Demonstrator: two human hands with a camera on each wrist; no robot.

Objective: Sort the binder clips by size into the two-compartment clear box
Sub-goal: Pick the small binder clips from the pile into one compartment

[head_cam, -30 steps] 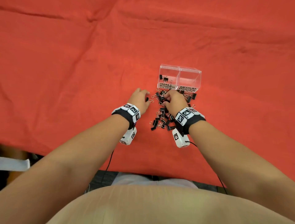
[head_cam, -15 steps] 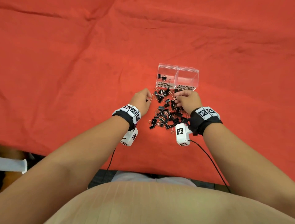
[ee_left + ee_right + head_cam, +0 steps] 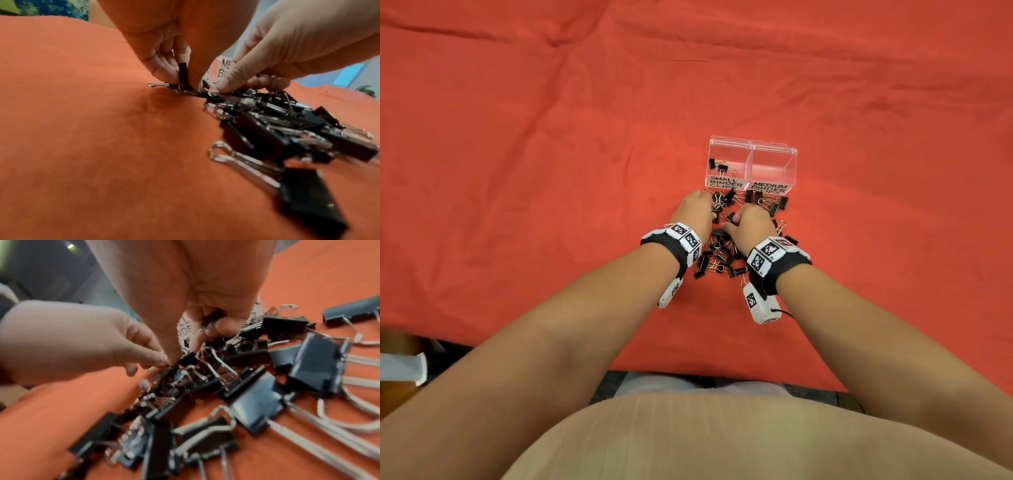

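Observation:
A clear two-compartment box stands on the red cloth. Its left half, labelled SMALL BINDER CLIPS, holds a few small black clips; the right half, labelled MEDIUM, holds nothing. In front of it lies a pile of black binder clips of two sizes. My left hand is at the pile's far left and pinches a small clip between thumb and fingers. Beside it, my right hand keeps one small clip tucked in its curled fingers, while thumb and forefinger pinch another small clip in the pile.
Red cloth covers the whole table, with wide bare stretches left, right and behind the box. More clips lie close against the box's front wall. The table's near edge runs just in front of my body.
My right hand has come back left from the front of the medium compartment into the pile. My left hand has shifted right, so both hands now meet over the clips.

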